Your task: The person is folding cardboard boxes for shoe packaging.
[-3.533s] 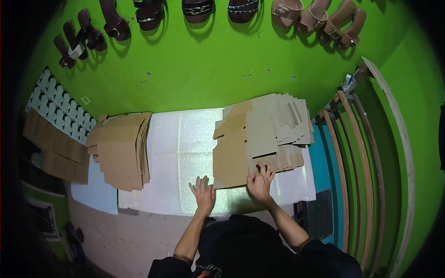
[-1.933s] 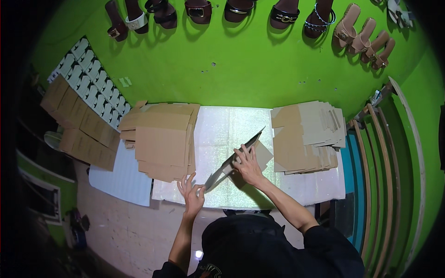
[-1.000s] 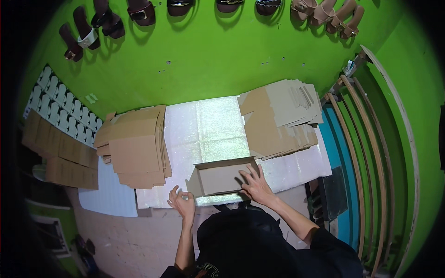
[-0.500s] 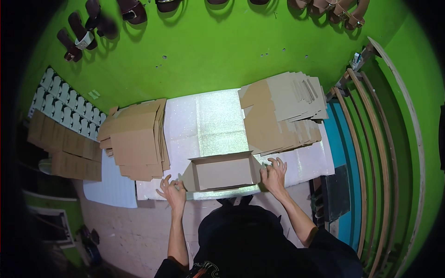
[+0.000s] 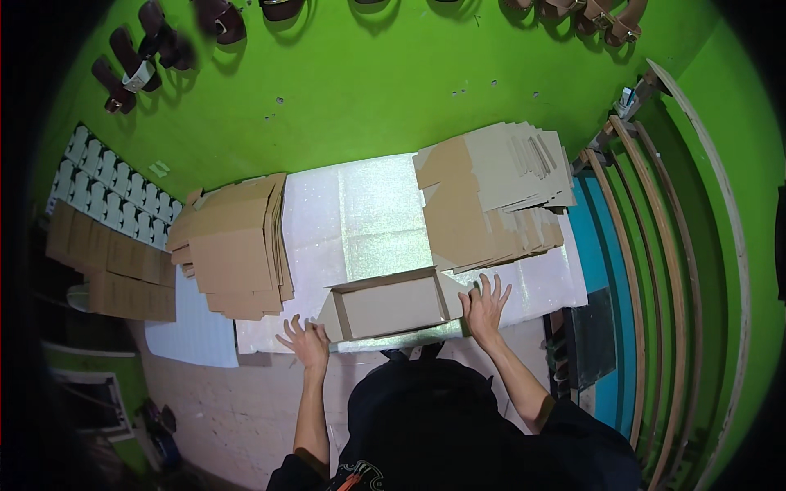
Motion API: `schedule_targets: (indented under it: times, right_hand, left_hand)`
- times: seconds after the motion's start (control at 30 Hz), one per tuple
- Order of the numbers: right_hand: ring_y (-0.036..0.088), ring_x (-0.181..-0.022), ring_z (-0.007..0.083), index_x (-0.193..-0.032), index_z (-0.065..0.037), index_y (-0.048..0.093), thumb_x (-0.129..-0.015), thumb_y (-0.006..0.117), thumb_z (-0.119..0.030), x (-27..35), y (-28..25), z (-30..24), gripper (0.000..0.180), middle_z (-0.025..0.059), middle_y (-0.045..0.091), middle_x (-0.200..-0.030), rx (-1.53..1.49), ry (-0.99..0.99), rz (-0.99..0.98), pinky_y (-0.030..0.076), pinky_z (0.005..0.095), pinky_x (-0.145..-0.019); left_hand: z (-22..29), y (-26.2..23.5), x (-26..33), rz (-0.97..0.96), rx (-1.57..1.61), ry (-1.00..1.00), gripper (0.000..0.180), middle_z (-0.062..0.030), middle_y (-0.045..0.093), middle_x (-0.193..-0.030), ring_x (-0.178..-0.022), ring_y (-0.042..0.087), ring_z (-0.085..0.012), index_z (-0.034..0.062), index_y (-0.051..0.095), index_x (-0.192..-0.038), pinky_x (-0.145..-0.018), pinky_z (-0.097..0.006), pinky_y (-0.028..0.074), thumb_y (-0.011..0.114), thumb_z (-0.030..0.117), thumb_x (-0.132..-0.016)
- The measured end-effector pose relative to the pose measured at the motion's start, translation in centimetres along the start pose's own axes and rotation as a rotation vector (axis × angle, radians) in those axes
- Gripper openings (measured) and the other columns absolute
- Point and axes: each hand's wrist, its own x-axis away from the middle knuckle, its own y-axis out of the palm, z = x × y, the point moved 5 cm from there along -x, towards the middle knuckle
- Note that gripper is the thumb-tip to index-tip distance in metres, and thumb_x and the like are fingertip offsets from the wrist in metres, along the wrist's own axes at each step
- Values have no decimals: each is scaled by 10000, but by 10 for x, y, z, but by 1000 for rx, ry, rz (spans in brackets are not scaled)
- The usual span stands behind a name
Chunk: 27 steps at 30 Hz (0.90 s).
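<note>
An open box (image 5: 389, 306) stands at the tabletop's (image 5: 315, 221) near edge, right in front of the person, its end flaps (image 5: 327, 321) spread outward. The left hand (image 5: 309, 345) is at the left flap and the right hand (image 5: 485, 313) at the right one. On both hands the outer fingers (image 5: 497, 288) are spread wide; whether thumb and forefinger pinch the flaps, I cannot tell. Beyond lie two stacks of flat cardboard, the left stack (image 5: 237, 254) and the right stack (image 5: 458, 225). Sandals (image 5: 137, 72) hang on the green wall (image 5: 368, 98).
</note>
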Motion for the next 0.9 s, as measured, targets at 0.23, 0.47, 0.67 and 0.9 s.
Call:
schedule_targets:
  times: [0.23, 0.47, 0.67, 0.9]
  right_hand:
    - [268, -1402, 564, -939, 93, 739, -824, 729, -446, -5, 21, -20, 552, 308, 456, -1431, 50, 102, -338, 88, 788, -1101]
    - [353, -1368, 492, -896, 63, 747, -777, 692, -206, -5, 58, -30, 300, 218, 578, -1314, 12, 41, -468, 182, 787, -1088]
    - [359, -1357, 486, -858, 49, 715, -858, 665, -158, -64, -10, -73, 213, 225, 518, -1359, -214, -101, -4, 212, 747, -1100]
    - [342, -1374, 495, -875, 53, 723, -866, 643, -169, -78, 11, -74, 236, 228, 493, -1387, -119, -87, -34, 207, 752, -1097]
  left_hand:
    - [40, 5, -10, -314, -31, 38, 640, -260, 482, -1433, -1421, 270, -509, -20, 776, -866, -1113, -778, 77, 713, 614, -798]
    - [30, 29, -14, -291, 120, 107, 290, -250, 516, -1408, -1414, 289, -516, -16, 769, -828, -1102, -794, 90, 738, 256, -732]
    - [54, -60, -57, 171, 338, 284, 202, -213, 512, -1419, -1390, 359, -447, -4, 772, -950, -1132, -726, 131, 666, 139, -856]
    - [48, -38, -74, 46, 253, 233, 206, -210, 521, -1423, -1401, 340, -465, -25, 769, -869, -1136, -734, 89, 675, 147, -804]
